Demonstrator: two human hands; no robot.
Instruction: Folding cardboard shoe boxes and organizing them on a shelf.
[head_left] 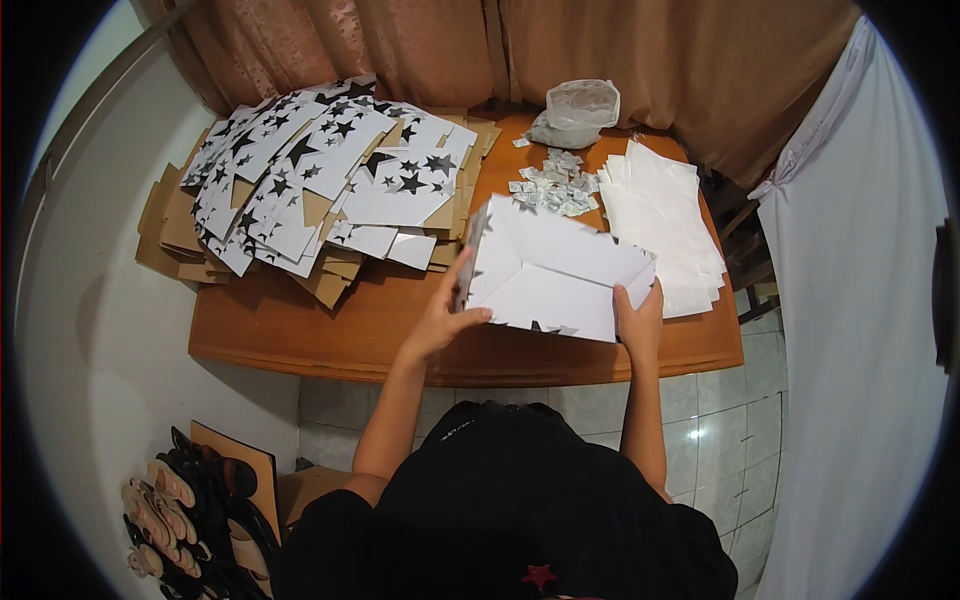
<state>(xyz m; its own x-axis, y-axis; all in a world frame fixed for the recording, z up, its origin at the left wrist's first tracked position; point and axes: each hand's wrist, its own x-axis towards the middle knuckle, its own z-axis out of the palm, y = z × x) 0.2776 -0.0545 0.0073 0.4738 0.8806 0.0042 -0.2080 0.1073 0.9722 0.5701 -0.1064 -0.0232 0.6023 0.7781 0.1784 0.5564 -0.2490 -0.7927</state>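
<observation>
Between my two hands is a white cardboard box (565, 262) with black stars, tilted over the front part of the wooden table, its white inside facing up. My left hand (442, 318) grips its left end, thumb over the near edge. At the box's near right corner, my right hand (640, 318) pinches the wall with the thumb inside. Just beyond the box lies a loose pile of small clear sachets (557, 185). To the right of it is a stack of white paper sheets (660, 215).
Flat star-printed cardboard pieces (330, 170) make a large heap on the left of the table (290, 325). A translucent plastic tub (583, 108) stands at the back before brown curtains (420, 50). Sandals (165, 515) fill the floor at lower left. A white curtain (850, 330) hangs right.
</observation>
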